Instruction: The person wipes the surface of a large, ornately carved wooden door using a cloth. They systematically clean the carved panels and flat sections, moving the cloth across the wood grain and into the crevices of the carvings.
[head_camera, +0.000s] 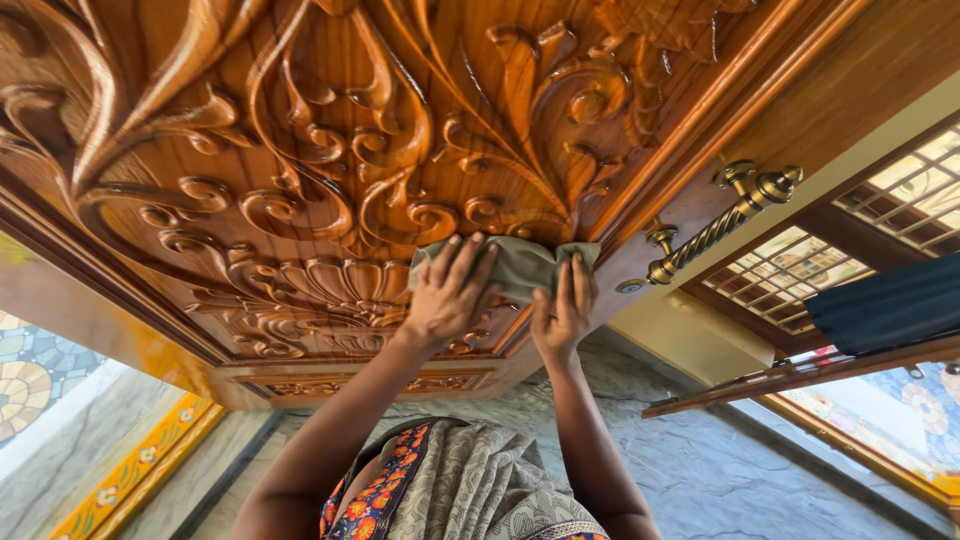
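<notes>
Two hands press a grey-green cloth (520, 265) flat against a carved wooden door (300, 150): left hand (450, 295) spread open on it, right hand (562, 315) open too, fingers pinning its lower edge. Just right, a twisted brass handle (725, 220); beyond, a latticed window (900, 200).

My head view is bright with daylight coming through the grilled window (905, 200) at right. It puts glossy glare on the carved door (300, 150) and its brass handle (725, 222). Focus is sharp; wide-angle distortion bends the edges.
</notes>
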